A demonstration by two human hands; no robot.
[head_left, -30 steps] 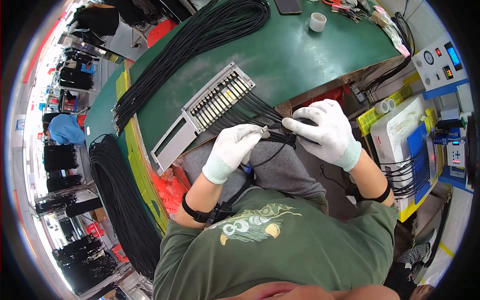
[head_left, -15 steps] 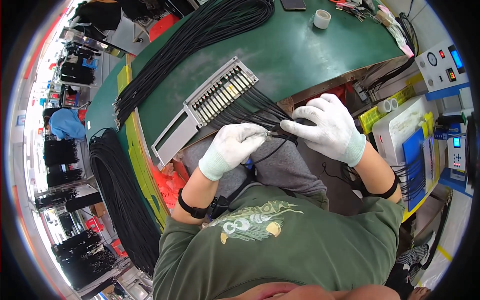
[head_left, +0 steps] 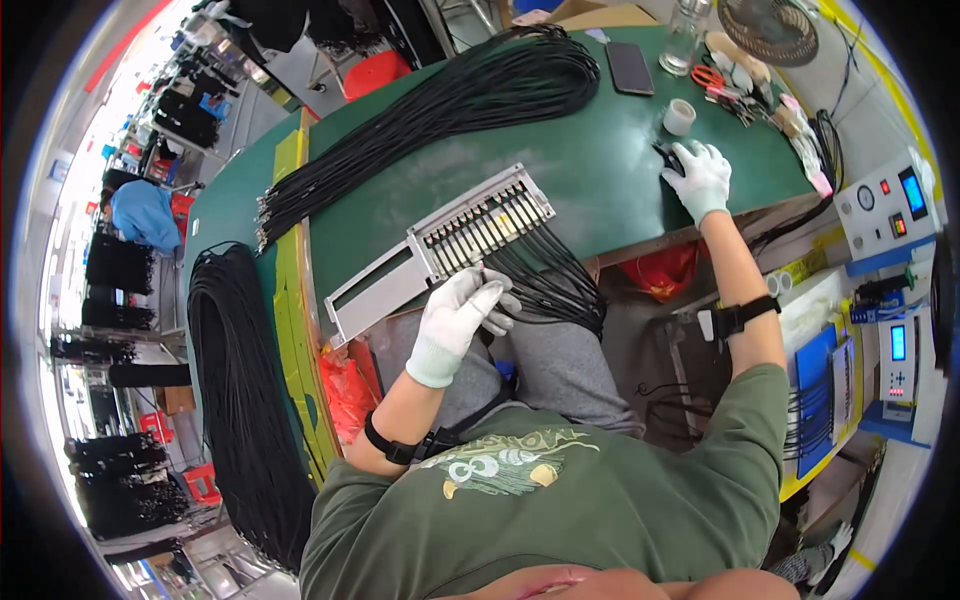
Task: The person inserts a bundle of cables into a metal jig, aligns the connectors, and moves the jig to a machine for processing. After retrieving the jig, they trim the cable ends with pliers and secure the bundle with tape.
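My left hand [head_left: 462, 318], in a white glove, pinches the end of a black cable just below the metal fixture; its fingers hide most of that cable. A slotted grey metal fixture [head_left: 470, 235] lies tilted on the bench, holding a row of cable ends with metal connectors. From it, a bundle of black cables [head_left: 560, 285] hangs over the bench edge onto my lap. Out to the right, my right hand [head_left: 702, 182], also gloved, rests on the bench with fingers apart. Beside its thumb and forefinger lies a small black object [head_left: 664, 154], too small to name.
A roll of white tape [head_left: 679, 117], a phone [head_left: 629, 69], a glass jar [head_left: 685, 38] and red-handled scissors [head_left: 708, 78] stand or lie at the far right. Long black cable bundles [head_left: 430, 105] cover the bench's far left. Control boxes [head_left: 885, 215] stand at right.
My right hand has left the cable by my left hand and reached right, onto the bench near the tape. My left hand stays below the fixture. The view has shifted.
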